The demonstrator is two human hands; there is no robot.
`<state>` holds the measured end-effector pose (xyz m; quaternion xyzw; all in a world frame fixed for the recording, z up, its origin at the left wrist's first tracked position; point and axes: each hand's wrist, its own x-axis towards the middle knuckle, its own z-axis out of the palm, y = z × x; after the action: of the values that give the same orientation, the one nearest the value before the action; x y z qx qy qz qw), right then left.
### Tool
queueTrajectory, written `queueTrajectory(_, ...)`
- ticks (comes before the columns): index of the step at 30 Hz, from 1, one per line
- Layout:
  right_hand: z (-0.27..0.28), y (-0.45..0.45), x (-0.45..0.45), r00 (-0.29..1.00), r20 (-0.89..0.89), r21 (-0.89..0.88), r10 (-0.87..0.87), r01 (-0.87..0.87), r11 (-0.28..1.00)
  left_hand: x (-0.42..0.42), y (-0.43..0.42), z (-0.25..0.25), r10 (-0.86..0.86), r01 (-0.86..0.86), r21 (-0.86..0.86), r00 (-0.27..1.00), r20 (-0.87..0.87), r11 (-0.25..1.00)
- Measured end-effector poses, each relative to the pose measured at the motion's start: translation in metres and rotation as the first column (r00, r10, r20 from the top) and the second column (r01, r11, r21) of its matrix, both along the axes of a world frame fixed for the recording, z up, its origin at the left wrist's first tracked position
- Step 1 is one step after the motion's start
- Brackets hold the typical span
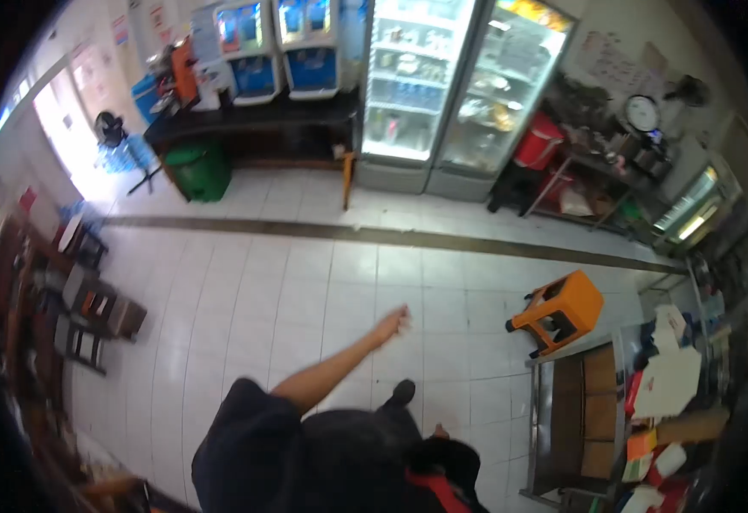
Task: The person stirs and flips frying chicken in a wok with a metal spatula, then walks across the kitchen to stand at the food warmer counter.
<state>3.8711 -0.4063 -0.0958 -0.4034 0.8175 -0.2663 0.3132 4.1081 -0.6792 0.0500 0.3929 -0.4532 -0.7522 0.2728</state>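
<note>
My left hand (390, 326) swings out in front of my body above the white tiled floor (322, 282). Its fingers are loosely bent and a little apart, and I see nothing in them. Only a small piece of my right hand (441, 432) shows past the dark sleeve with a red stripe (442, 492); its fingers are too hidden to read. Neither hand touches anything I can see. A dark shoe (404, 392) pokes out below me.
An orange stool (562, 309) stands to the right, near a metal table (538, 427) piled with boxes. Ahead are lit glass-door fridges (412, 81), drink dispensers (310, 51) on a dark counter, and a green bin (197, 173). Dark stools (104, 303) line the left.
</note>
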Motion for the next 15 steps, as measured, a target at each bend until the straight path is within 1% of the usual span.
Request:
queueTrajectory(1,0.001,0.002,-0.026,0.993,0.101,0.133,-0.067,0.053,0.99,0.012,-0.015,0.012,0.168,-0.149,-0.112,0.967,0.189,0.982)
queueTrajectory(2,0.004,-0.003,-0.05,0.976,0.178,0.244,-0.128,0.082,0.966,0.025,-0.033,-0.053,0.403,-0.32,-0.358,0.895,0.19,0.877)
queueTrajectory(3,0.006,-0.008,-0.072,0.961,0.214,0.336,-0.173,0.094,0.937,0.054,-0.038,-0.1,0.344,-0.11,-0.424,0.777,0.527,0.899)
queueTrajectory(4,0.005,-0.014,-0.092,0.959,0.219,0.412,-0.179,0.075,0.908,0.078,-0.02,-0.108,0.448,0.005,-0.561,0.595,0.667,0.828)
queueTrajectory(5,0.005,-0.021,-0.113,0.961,0.219,0.471,-0.169,0.047,0.881,0.104,-0.004,-0.137,0.435,0.288,-0.538,0.352,0.829,0.792)
queueTrajectory(6,0.004,-0.029,-0.132,0.969,0.209,0.518,-0.135,0.007,0.856,0.113,0.021,-0.115,0.278,0.234,-0.342,0.268,0.923,0.91)
queueTrajectory(7,0.002,-0.035,-0.151,0.978,0.192,0.559,-0.082,-0.04,0.828,0.127,0.047,-0.119,0.208,0.181,-0.256,0.246,0.947,0.95)
queueTrajectory(8,0.002,-0.044,-0.167,0.984,0.178,0.583,-0.002,-0.104,0.806,0.135,0.072,-0.128,0.099,-0.03,-0.094,0.271,0.957,0.995)
queueTrajectory(9,0.002,-0.051,-0.181,0.981,0.147,0.597,0.126,-0.19,0.779,0.147,0.104,-0.157,0.107,-0.081,-0.09,0.234,0.966,0.993)
queueTrajectory(10,-0.004,-0.059,-0.197,0.936,0.095,0.597,0.338,-0.325,0.734,0.143,0.132,-0.144,-0.048,-0.155,0.104,0.328,0.944,0.982)
queueTrajectory(11,-0.013,-0.068,-0.213,0.806,0.002,0.582,0.592,-0.483,0.655,0.126,0.146,-0.116,-0.172,-0.41,0.333,0.382,0.908,0.849)
queueTrajectory(12,-0.022,-0.082,-0.226,0.638,-0.109,0.573,0.762,-0.586,0.573,0.114,0.154,-0.105,-0.186,-0.492,0.42,0.455,0.871,0.762)
queueTrajectory(14,-0.039,-0.13,-0.245,0.503,-0.256,0.548,0.825,-0.628,0.553,0.095,0.154,-0.097,-0.102,-0.526,0.501,0.612,0.784,0.688)
queueTrajectory(15,-0.035,-0.162,-0.247,0.471,-0.339,0.52,0.815,-0.628,0.579,0.085,0.142,-0.092,-0.056,-0.527,0.538,0.678,0.733,0.658)
